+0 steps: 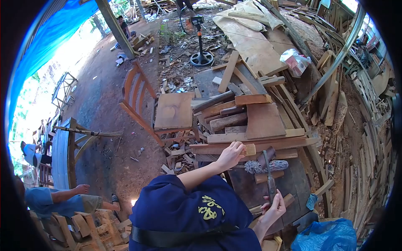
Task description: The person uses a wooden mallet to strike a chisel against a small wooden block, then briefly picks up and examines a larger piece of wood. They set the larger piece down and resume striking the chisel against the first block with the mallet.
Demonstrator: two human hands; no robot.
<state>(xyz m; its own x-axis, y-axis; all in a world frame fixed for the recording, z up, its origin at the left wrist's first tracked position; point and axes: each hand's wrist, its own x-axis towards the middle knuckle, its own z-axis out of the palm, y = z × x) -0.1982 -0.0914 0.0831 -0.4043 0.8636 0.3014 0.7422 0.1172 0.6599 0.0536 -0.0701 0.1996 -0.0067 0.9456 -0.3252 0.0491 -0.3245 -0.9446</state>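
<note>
My left hand [231, 155] is closed around a small light-brown wooden block [250, 149], above the long reddish board on the workbench. My right hand [274, 207] grips the lower end of a narrow, dark long-handled tool [271, 180], whose slim upper part points away from me. Beneath and beside that tool lies a fuzzy grey roller-shaped piece [276, 165], overlapping it in this view. A dark brown curved piece [266, 155] sits just beyond. The long board [209, 149] runs across the bench in front of my left hand.
A wooden chair [173, 109] stands beyond the bench, left of stacked boards [266, 121]. Wood scraps cover the ground. A blue plastic bag [326, 237] lies at the lower right. Another person's arm [69, 193] shows at the left. A metal detector-like device [201, 58] stands far ahead.
</note>
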